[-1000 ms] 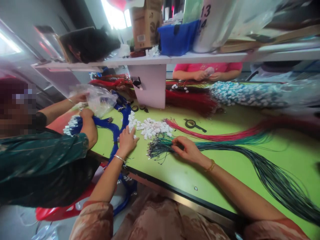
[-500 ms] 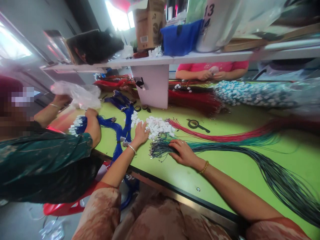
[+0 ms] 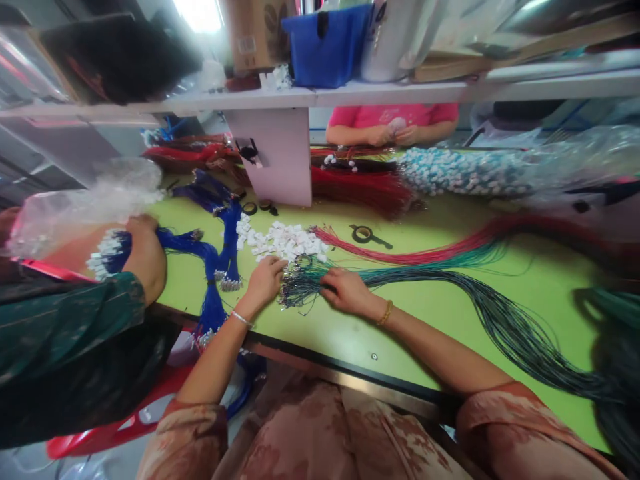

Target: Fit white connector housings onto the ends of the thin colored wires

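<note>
My left hand (image 3: 264, 281) rests on the green table (image 3: 425, 313) at the near edge of a pile of small white connectors (image 3: 280, 241), fingers curled at the ends of the dark teal wires (image 3: 500, 320). My right hand (image 3: 346, 291) lies on that same wire bundle close to its stripped ends, fingers bent down onto the strands. The two hands are a short gap apart over the wire ends. Whether either pinches a wire or connector is too small to see.
A red wire bundle (image 3: 425, 252) runs behind the teal one. Blue wire harnesses (image 3: 220, 247) hang over the table's left edge. A person in a dark green sleeve (image 3: 70, 327) works at the left with a plastic bag (image 3: 85, 207). Another person in pink (image 3: 395, 123) sits opposite.
My left hand has come back from the connector pile toward the wire ends. My right hand slid a little left along the teal bundle. The view shifted downward.
</note>
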A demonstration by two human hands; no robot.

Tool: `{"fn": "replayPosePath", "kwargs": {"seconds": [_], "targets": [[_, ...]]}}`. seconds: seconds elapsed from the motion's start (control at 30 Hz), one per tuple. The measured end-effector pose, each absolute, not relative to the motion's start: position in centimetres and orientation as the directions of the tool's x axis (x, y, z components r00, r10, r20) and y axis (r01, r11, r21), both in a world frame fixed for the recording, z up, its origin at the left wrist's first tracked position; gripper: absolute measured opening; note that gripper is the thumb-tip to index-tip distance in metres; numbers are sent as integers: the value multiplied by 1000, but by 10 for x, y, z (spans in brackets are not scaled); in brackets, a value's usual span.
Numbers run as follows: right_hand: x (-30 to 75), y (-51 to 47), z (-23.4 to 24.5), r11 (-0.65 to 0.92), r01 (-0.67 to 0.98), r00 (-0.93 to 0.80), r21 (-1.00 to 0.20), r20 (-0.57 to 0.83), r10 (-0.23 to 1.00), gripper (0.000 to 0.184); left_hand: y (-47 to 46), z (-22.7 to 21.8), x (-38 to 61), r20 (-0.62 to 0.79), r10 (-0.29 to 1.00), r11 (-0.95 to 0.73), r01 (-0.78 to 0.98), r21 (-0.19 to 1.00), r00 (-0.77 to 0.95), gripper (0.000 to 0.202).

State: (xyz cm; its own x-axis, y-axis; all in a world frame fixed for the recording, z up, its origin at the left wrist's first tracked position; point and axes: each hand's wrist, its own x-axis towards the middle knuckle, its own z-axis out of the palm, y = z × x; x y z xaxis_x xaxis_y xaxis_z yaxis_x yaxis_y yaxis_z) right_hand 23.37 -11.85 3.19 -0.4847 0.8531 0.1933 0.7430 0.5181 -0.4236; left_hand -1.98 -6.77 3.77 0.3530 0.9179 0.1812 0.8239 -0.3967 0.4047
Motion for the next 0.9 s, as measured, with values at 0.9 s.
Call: {"fn": "replayPosePath", "kwargs": {"seconds": [0.9], "targets": [[204, -134, 27, 844, 469, -836, -261, 178, 519, 22, -56, 33, -22, 29, 998, -26, 58, 998, -49, 33]]}}
